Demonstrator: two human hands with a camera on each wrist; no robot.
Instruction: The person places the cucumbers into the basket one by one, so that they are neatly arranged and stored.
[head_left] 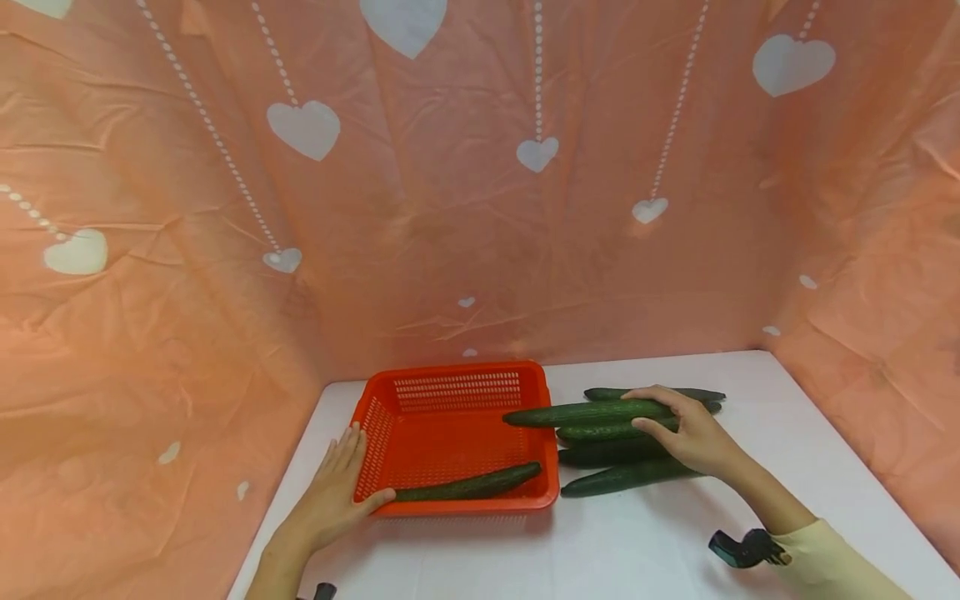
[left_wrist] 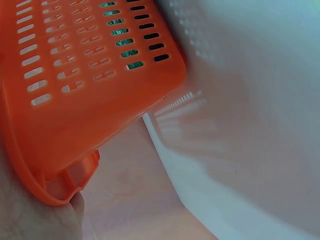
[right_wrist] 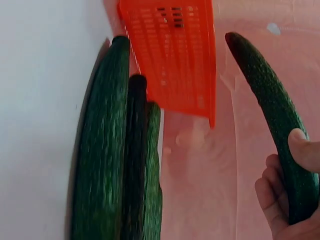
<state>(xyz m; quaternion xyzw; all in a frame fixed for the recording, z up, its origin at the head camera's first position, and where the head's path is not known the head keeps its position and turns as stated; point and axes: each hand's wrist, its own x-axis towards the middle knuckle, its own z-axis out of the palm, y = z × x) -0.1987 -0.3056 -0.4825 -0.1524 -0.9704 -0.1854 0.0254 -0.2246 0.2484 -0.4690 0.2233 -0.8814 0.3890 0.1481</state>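
Observation:
My right hand [head_left: 693, 429] grips a long dark-green cucumber [head_left: 577, 414], its thumb on one side and its fingers on the other. The raised cucumber points left, its far tip over the right rim of the red plastic basket [head_left: 551, 467]. In the right wrist view the held cucumber [right_wrist: 265, 90] is apart from the others. Inside the basket, along its front wall, lies one cucumber [head_left: 480, 486]. My left hand [head_left: 333, 492] rests on the basket's front-left corner, fingers straight along the left rim and thumb spread over the front rim.
Several more cucumbers [head_left: 622, 479] lie side by side on the white table [head_left: 622, 550], right of the basket. An orange cloth with white hearts [head_left: 480, 233] encloses the table at the back and sides. A dark device [head_left: 738, 550] sits at my right wrist.

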